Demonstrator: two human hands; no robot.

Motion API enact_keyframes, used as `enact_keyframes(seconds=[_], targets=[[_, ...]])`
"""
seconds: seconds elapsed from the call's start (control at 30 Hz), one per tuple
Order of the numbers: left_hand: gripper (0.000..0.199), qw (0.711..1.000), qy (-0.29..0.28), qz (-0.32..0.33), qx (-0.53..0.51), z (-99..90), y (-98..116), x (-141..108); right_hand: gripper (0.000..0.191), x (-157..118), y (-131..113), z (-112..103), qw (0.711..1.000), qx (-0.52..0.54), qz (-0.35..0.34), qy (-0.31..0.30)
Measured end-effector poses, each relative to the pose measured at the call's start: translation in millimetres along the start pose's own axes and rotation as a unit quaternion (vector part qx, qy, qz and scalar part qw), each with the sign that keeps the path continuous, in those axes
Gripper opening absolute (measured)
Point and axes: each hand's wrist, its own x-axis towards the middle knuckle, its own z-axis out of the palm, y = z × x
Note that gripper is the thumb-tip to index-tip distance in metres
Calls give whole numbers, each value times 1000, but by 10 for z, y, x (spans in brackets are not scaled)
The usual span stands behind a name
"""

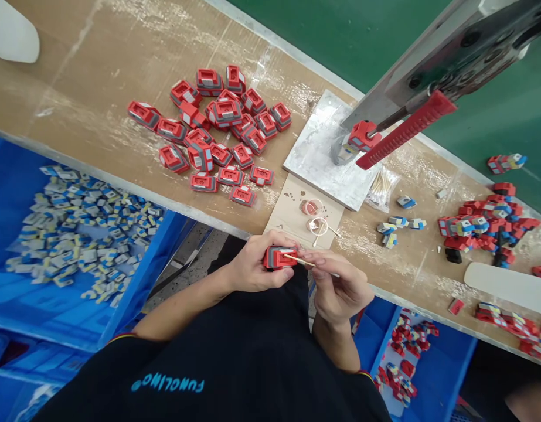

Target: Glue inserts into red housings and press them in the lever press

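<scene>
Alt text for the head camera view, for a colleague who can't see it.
Left hand holding a red toy part; right hand holding a thin stick to it. Workbench beyond: similar red parts, two small cups, a metal press. Blue bin of small pieces at left.

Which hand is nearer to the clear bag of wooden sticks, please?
Right. The right hand is on the person's side of the bag, slightly to its left; the left hand is farther left, holding a red toy part.

Pts pile (225,112) L of press (466,64)
</scene>
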Motion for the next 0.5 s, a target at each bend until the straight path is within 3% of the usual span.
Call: enact_keyframes(seconds=[0.13,0.27,0.5], targets=[[30,999,-1,31,16,-28,4,3,19,0,9,-47,1000,-11,-17,0],[30,998,-19,15,60,-81,38,20,26,17,-5,-107,997,-63,-35,-14],[26,983,-75,31,162,-184,173,107,39,124,-71,-207,986,-129,-64,-89]])
